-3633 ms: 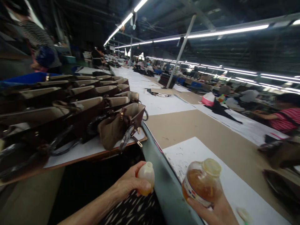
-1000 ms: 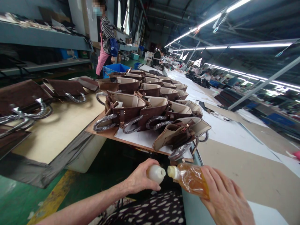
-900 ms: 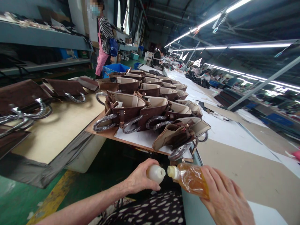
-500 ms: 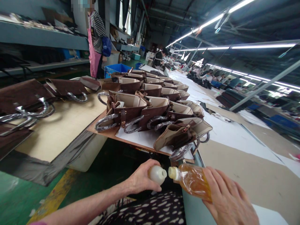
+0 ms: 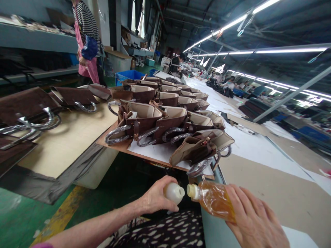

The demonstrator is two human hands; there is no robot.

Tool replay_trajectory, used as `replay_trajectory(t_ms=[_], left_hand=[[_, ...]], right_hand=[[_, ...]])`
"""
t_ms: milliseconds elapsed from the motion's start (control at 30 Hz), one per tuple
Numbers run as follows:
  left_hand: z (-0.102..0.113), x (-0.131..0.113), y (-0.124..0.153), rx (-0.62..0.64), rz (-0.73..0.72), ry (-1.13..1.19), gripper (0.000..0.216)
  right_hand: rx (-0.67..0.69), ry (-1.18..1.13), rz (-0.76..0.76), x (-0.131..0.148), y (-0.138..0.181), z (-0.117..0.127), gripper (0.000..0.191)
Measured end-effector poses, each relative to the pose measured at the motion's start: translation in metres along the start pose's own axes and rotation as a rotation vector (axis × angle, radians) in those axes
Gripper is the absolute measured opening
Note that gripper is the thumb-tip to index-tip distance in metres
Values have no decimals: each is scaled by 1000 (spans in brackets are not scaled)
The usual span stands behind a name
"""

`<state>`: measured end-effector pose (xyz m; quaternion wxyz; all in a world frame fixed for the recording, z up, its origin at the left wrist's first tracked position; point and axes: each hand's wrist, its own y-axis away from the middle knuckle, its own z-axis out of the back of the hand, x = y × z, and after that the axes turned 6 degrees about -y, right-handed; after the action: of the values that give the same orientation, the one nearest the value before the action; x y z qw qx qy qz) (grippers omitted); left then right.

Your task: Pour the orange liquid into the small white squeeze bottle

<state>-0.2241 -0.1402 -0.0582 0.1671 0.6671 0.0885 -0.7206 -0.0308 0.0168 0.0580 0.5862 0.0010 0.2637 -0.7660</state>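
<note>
My left hand [image 5: 159, 197] is wrapped round a small whitish bottle [image 5: 174, 193], its open neck tilted toward the right. In my right hand [image 5: 254, 215] lies a clear plastic bottle [image 5: 216, 201] of amber liquid, tipped on its side with its pale yellow neck pointing left. The two bottle mouths face each other with a small gap between them. Just beyond, a brown handbag [image 5: 201, 148] leans at the table corner, its handle wrapped in clear plastic.
Several more brown handbags [image 5: 170, 117] stand in rows behind. At left, a cream board [image 5: 69, 137] carries further brown bags. A beige and white tabletop [image 5: 258, 179] runs along my right. A person in a pink apron [image 5: 88, 44] is at the far left, near a blue crate [image 5: 129, 75].
The person in the pink apron has moved left and turned. My hands and both bottles have shifted only very slightly to the right.
</note>
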Motion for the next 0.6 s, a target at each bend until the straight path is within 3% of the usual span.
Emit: replay_trajectory(t_ms=[167,600], left_hand=[[0,-2,-1,-3,-9,-12,63],[0,-3,-1,3,-12,-1,62]], right_hand=[[28,34,48,-5,2,-1,29],[56,-33,-84,-4,6,-3,31]])
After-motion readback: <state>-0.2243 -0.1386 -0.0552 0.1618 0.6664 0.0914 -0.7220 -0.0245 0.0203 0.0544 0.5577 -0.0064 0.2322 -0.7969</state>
